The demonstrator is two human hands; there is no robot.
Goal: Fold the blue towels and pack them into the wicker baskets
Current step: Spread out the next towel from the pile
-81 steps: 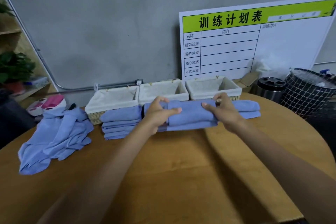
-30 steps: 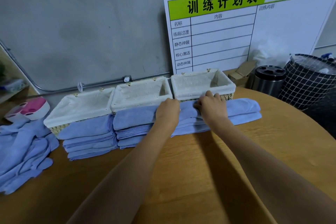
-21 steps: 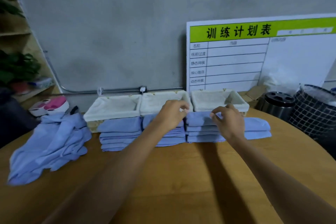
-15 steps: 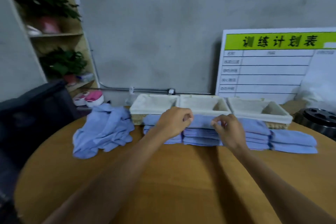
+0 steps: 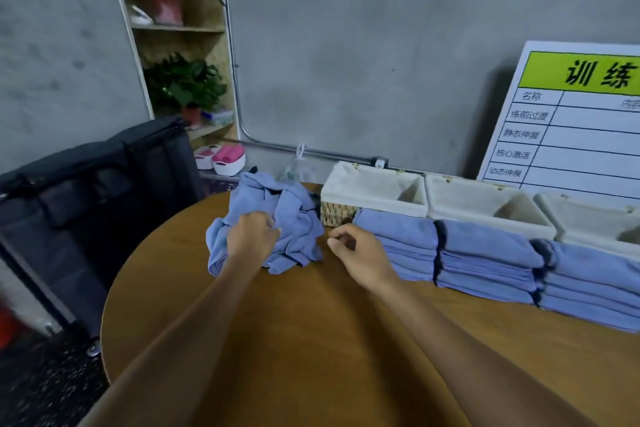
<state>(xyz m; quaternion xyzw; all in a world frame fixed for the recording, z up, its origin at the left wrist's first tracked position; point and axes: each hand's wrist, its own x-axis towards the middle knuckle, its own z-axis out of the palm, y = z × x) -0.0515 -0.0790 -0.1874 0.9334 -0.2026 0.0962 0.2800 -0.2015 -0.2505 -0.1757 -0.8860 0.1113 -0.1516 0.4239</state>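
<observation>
Things around your round table

You can see a white chart board (image 5: 575, 128) by the gray wall, plants (image 5: 185, 85) on a shelf (one in a pink pot), and a dark chair (image 5: 93, 191) beside your wooden table (image 5: 311, 340).

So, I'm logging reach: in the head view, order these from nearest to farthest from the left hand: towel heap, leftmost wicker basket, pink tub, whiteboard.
1. Towel heap, under the left hand.
2. Leftmost wicker basket, to its right.
3. Pink tub, behind the heap.
4. Whiteboard, far right against the wall.
</observation>
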